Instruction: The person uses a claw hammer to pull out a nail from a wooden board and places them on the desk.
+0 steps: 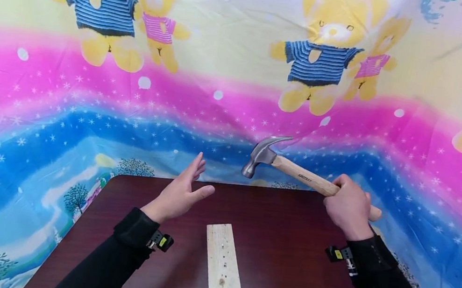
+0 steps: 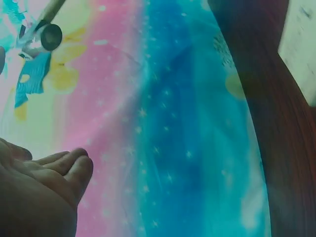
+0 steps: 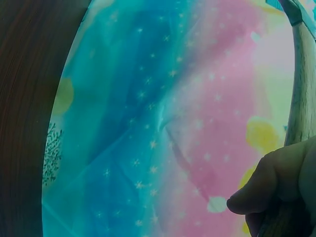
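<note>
My right hand [image 1: 349, 207] grips the wooden handle of a claw hammer [image 1: 304, 174] near its lower end. The steel head points left, claw up and striking face down, raised above the table's far edge. In the right wrist view, thumb and fingers wrap the hammer handle [image 3: 302, 98]. My left hand [image 1: 179, 195] is held up in the air with straight fingers and the thumb apart, holding nothing. Below and between the hands, a pale wooden block [image 1: 224, 265] lies lengthwise on the table, with several small dark marks or holes and a knot along its top.
The dark reddish-brown table [image 1: 286, 262] ends at a far edge behind the block. A cloth backdrop [image 1: 217, 114] with bears and snowflakes hangs close behind it and along both sides. Black sleeves carry a small strapped device [image 1: 161, 241] at each wrist.
</note>
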The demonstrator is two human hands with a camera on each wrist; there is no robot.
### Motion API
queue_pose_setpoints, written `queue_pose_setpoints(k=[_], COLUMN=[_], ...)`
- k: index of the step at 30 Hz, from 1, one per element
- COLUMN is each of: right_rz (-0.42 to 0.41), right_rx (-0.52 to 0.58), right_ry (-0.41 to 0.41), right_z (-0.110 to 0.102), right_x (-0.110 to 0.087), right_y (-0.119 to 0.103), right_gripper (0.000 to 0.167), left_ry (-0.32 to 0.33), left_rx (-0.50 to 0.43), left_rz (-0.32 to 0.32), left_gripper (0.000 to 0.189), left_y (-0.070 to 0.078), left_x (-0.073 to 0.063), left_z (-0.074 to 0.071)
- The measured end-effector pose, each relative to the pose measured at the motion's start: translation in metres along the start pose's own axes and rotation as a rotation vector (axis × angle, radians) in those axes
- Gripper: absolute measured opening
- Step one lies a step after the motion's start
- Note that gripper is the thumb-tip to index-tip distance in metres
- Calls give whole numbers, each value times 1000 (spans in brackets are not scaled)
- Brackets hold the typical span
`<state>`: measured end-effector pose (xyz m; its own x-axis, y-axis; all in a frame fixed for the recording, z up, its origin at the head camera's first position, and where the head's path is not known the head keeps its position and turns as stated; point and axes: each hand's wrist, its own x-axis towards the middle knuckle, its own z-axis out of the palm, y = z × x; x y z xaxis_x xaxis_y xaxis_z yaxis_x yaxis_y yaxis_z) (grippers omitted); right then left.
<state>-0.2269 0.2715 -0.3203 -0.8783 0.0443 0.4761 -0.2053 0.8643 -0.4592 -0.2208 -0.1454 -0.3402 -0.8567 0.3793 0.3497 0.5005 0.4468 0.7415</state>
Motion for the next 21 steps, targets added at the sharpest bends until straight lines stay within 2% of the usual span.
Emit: queue_pose_setpoints(k=[7,14,21], right_rz=[-36,-64,-87], right_rx=[-19,-17,-35], right_ry=[15,16,19], right_z=[1,3,4], right_x=[-7,-16,-23], right_y=[-9,-18,-24], right_gripper=[27,26,26], left_ry=[1,-21,-26], left_rx=[-80,-142,-223], left_rz=[51,30,54], left_gripper=[96,105,109], left_y=[11,18,23], left_x=[6,10,14], left_z=[8,14,20])
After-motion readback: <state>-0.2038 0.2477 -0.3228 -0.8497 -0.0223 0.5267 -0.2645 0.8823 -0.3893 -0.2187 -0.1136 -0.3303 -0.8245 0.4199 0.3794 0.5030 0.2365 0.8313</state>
